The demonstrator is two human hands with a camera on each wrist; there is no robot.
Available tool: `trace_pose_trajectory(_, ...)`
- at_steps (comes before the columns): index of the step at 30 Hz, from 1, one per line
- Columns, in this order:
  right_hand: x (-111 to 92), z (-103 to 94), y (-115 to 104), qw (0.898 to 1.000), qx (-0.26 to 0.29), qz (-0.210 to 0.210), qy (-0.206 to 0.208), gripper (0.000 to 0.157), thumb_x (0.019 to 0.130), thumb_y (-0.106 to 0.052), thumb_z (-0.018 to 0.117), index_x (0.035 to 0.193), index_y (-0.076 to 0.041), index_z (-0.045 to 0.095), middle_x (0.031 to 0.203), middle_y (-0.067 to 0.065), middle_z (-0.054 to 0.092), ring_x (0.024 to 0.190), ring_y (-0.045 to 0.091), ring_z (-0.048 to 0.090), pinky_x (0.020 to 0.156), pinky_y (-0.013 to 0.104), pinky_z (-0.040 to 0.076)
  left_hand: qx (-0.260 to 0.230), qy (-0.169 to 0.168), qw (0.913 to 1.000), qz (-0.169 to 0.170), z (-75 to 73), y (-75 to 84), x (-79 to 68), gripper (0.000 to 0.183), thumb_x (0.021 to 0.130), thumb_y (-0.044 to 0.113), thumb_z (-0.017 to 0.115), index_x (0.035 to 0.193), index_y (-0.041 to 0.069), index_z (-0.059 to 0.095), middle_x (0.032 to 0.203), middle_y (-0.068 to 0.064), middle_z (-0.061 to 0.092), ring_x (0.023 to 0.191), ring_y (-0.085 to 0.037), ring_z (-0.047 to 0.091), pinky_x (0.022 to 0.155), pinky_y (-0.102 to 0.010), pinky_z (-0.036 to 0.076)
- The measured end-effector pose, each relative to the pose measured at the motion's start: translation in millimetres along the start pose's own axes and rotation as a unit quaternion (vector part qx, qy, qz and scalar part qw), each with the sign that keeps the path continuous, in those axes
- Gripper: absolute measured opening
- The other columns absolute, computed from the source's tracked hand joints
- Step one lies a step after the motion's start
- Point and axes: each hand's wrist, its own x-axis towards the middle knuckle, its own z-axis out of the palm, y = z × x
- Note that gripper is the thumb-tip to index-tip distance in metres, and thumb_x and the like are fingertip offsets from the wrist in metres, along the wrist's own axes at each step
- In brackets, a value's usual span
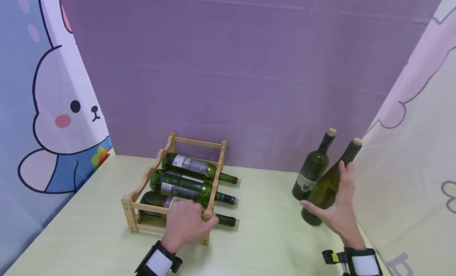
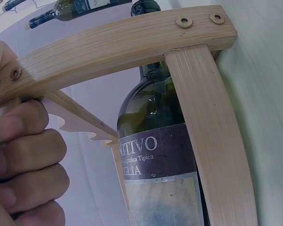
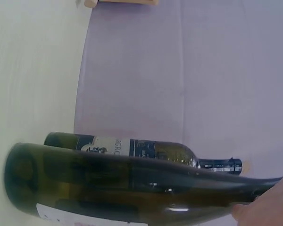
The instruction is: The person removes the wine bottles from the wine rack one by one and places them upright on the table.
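Light wooden rack point(image 1: 145, 181) holds green glass bottles point(image 1: 181, 189) lying; left hand point(image 1: 189, 222) curled firmly round its near rail point(image 1: 151, 208). Further right, labelled dark-green glass bottle point(image 1: 313, 165), then corked olive-green glass bottle point(image 1: 325, 189); right hand point(image 1: 340, 212) beside it, fingers spread wide, contact undeterminable.

Bottles point(image 1: 325, 189) are green, the rack point(image 1: 149, 207) tan, the backdrop point(image 1: 249, 74) purple.
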Motion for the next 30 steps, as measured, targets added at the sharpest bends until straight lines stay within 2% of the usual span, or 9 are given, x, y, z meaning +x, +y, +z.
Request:
trace_pose_trajectory(7, -4.5, 13.3, -2.9, 0.999, -0.006, -0.029, -0.028, 0.142, 0.056, -0.024, 0.096, 0.165, -0.029, 0.005, 0.172, 0.002, -0.019, 0.159, 0.038, -0.011, 0.108, 0.085, 0.0, -0.002, 0.0, 1.0, -0.002, 0.9, 0.3, 0.3, 0.061, 0.084, 0.051, 0.063, 0.047, 0.025, 0.022, 0.047, 0.015, 0.011, 0.044, -0.005, 0.014, 0.048, -0.023, 0.012)
trace_pose_trajectory(14, -8.7, 29.1, -6.6, 0.995, 0.012, -0.014, -0.096, 0.144, 0.058, -0.025, 0.098, 0.163, -0.038, 0.001, 0.171, -0.011, -0.018, 0.16, 0.035, -0.011, 0.106, 0.087, 0.006, 0.0, -0.005, 1.0, -0.003, 1.4, 0.0, 0.1, 0.062, 0.085, 0.051, 0.063, 0.047, 0.025, 0.022, 0.047, 0.014, 0.012, 0.044, -0.005, 0.015, 0.048, -0.023, 0.012)
trace_pose_trajectory(18, -9.1, 40.4, -9.4, 0.991, 0.016, -0.017, -0.13, 0.143, 0.06, -0.027, 0.098, 0.163, -0.039, -0.001, 0.171, -0.012, -0.018, 0.159, 0.038, -0.008, 0.105, 0.087, 0.01, 0.005, -0.011, 0.9999, -0.005, 2.2, -0.6, 0.1, 0.062, 0.085, 0.052, 0.064, 0.047, 0.025, 0.023, 0.046, 0.014, 0.012, 0.044, -0.006, 0.014, 0.048, -0.024, 0.012)
trace_pose_trajectory(24, -6.9, 58.7, -16.6, 0.988, 0.011, -0.039, -0.146, 0.145, 0.058, -0.032, 0.098, 0.164, -0.036, -0.001, 0.172, -0.008, -0.015, 0.16, 0.038, -0.004, 0.107, 0.085, 0.013, 0.011, -0.011, 0.9999, -0.005, 2.0, -0.4, 0.3, 0.065, 0.085, 0.054, 0.066, 0.047, 0.024, 0.023, 0.046, 0.014, 0.012, 0.044, -0.005, 0.014, 0.048, -0.024, 0.012)
trace_pose_trajectory(30, -7.2, 77.0, -23.8, 0.985, 0.003, -0.034, -0.168, 0.143, 0.059, -0.038, 0.098, 0.164, -0.037, 0.0, 0.173, -0.006, -0.012, 0.16, 0.04, -0.003, 0.105, 0.086, 0.015, 0.004, -0.009, 0.9999, -0.004, 0.2, -0.2, 0.1, 0.063, 0.085, 0.052, 0.064, 0.047, 0.025, 0.022, 0.047, 0.015, 0.011, 0.044, -0.005, 0.013, 0.048, -0.023, 0.012)
